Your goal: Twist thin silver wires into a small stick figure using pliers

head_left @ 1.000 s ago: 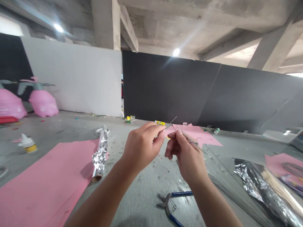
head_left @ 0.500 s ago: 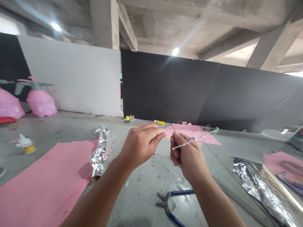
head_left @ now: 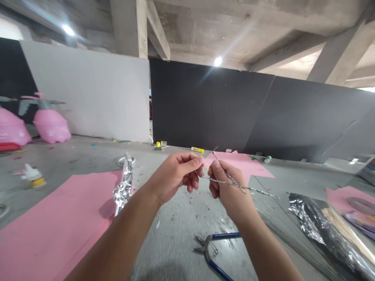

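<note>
Twisted silvery wire runs between my hands, with a crossing piece and a long tail lying over the back of my right hand. My left hand pinches a thin straight end of wire between thumb and forefinger, its other fingers curled below. My right hand grips the wire, thumb on top, and a short end sticks up past the thumb tip. What lies inside the right fingers is hidden. Blue-handled pliers rest on the table in front of me, jaws to the left, near a small loop of wire.
Pink sheets and a foil roll lie at left, by a glue bottle. Pink spray bottles stand behind. At right are loose wires and crumpled foil. A glue stick lies by the black panel.
The twisted wire has turned about in my right hand, its tail now pointing right and lower. My left hand's fingers have loosened and rolled, baring the wire end above the thumb.
</note>
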The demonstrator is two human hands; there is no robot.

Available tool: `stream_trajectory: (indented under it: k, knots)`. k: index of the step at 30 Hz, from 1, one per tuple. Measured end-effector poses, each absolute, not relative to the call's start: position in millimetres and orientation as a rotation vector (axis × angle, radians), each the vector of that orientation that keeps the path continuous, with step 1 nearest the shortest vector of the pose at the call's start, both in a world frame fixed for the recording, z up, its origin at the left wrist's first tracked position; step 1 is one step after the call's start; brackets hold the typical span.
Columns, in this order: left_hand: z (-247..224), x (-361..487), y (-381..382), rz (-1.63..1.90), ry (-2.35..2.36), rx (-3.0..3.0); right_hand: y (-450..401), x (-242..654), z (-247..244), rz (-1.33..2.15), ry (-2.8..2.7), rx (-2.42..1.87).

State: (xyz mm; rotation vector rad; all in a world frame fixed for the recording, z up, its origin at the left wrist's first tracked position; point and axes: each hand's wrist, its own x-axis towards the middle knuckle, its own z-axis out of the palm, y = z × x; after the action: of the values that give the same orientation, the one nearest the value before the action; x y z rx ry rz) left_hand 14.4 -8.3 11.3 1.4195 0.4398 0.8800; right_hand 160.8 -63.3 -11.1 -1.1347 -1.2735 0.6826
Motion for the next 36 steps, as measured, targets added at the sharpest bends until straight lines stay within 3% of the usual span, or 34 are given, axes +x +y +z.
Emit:
stream_trajectory:
  k: [9,27,36]
  knots:
    - [9,8,-1,0.774,0.418,1.325,-63,164,-10,0.578,-1.391,-1.176]
    - [6,8,3,0.727,0.454,1.296,-60,153,-7,1.144,-0.971,-0.813]
    - [10,7,-4,0.831,0.44,1.527,-60,158,-11,0.851,-1.255,-0.916]
